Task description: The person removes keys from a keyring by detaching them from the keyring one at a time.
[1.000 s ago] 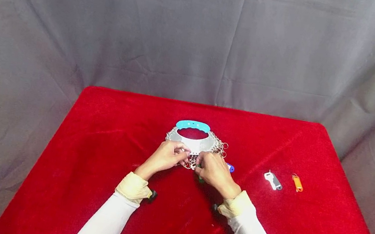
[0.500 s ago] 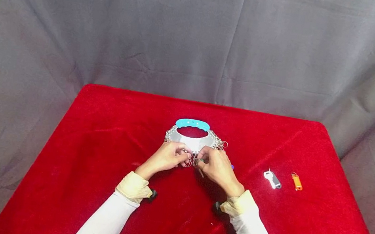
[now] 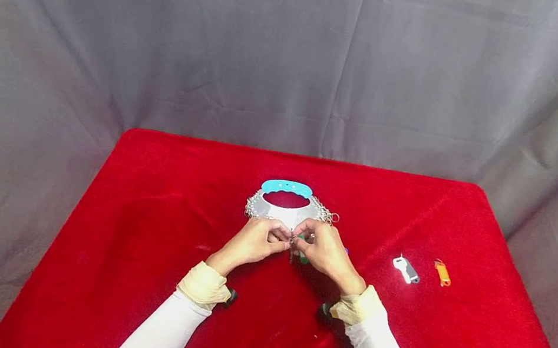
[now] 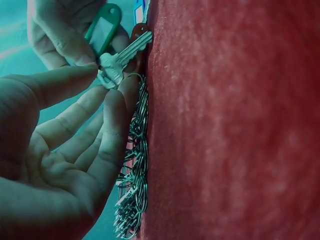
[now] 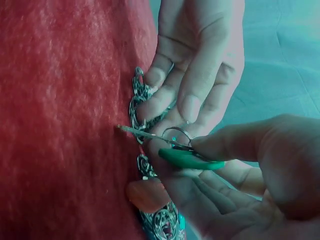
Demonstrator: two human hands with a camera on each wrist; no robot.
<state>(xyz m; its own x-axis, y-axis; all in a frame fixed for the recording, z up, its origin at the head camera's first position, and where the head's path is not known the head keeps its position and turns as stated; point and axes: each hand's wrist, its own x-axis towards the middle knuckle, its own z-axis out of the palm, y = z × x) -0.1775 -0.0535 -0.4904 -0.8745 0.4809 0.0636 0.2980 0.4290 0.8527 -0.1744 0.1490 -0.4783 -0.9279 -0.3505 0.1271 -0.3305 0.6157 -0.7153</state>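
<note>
A key rack with a silver plate (image 3: 288, 216) and a teal handle (image 3: 286, 187) lies in front of both hands, metal rings (image 4: 132, 205) hanging along its edge. My right hand (image 3: 325, 253) pinches a key (image 4: 126, 54) by its small split ring, with a green tag (image 5: 189, 159) attached. From the other side, the thumb and forefinger of my left hand (image 3: 252, 243) pinch at a metal ring (image 5: 175, 130) beside the key's head. Fingertips of both hands nearly meet there. The key's blade points away from the fingers.
A silver key (image 3: 400, 263) with a grey tag (image 3: 412, 270) and an orange key tag (image 3: 442, 273) lie to the right on the red cloth (image 3: 448, 340). A brownish-red tag (image 5: 148, 194) and a blue tag (image 4: 139, 12) hang near the rings.
My right hand has turned and lifted the green-tagged key to the rack's front rings. My left hand has shifted slightly right, bringing its fingertips up to the right hand's.
</note>
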